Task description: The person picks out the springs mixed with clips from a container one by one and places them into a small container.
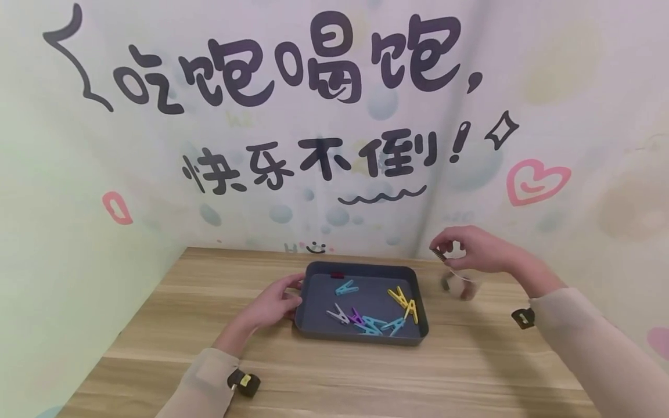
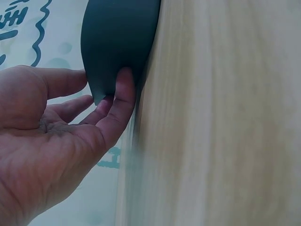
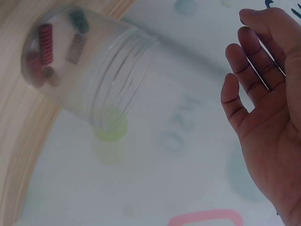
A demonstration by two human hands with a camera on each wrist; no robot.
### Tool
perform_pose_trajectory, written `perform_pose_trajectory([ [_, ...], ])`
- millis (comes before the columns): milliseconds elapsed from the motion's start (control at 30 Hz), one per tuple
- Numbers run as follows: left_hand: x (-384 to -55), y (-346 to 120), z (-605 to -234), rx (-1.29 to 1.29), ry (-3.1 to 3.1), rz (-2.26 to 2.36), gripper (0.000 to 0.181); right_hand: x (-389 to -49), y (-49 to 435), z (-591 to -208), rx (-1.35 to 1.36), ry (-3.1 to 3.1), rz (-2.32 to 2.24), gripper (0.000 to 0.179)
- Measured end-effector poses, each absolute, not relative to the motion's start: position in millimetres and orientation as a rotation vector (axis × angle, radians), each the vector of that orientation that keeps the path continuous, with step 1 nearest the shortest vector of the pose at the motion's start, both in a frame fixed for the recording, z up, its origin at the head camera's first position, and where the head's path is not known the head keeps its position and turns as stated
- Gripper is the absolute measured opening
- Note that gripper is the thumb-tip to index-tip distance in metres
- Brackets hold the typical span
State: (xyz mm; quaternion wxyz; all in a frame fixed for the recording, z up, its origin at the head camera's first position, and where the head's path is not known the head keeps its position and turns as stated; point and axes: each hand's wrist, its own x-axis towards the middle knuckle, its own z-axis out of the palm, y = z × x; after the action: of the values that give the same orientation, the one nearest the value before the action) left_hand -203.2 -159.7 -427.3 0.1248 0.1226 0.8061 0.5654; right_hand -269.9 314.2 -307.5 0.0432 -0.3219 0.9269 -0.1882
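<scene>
My left hand (image 1: 274,301) grips the left end of a dark grey tray (image 1: 360,337), thumb at the rim and fingers against the outer wall (image 2: 120,37). Several clothespins lie in the tray: light blue ones (image 1: 346,287), yellow ones (image 1: 398,296), a purple one (image 1: 356,316) and a whitish one (image 1: 338,314). A small dark red piece (image 1: 337,275) is by its back wall. Raised above a clear jar (image 1: 460,285), my right hand (image 1: 478,251) pinches a small dark ribbed piece (image 1: 438,253). That piece is hidden in the right wrist view.
Inside the open-mouthed jar (image 3: 124,80) are several small ribbed pieces, including a red one (image 3: 46,44) and a dark green one (image 3: 79,20). The wooden table (image 1: 292,383) ends at a printed wall cloth (image 1: 313,220). The jar stands right of the tray, near the back edge.
</scene>
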Motion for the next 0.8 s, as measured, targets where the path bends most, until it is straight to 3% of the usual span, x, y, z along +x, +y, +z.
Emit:
perform_pose_trajectory([
  [800,-202.6,-160.9,-429.2,0.398,2.326,1.658,0.059,-279.6,378.9,-331.6,-0.864,2.931,-0.553,0.035],
])
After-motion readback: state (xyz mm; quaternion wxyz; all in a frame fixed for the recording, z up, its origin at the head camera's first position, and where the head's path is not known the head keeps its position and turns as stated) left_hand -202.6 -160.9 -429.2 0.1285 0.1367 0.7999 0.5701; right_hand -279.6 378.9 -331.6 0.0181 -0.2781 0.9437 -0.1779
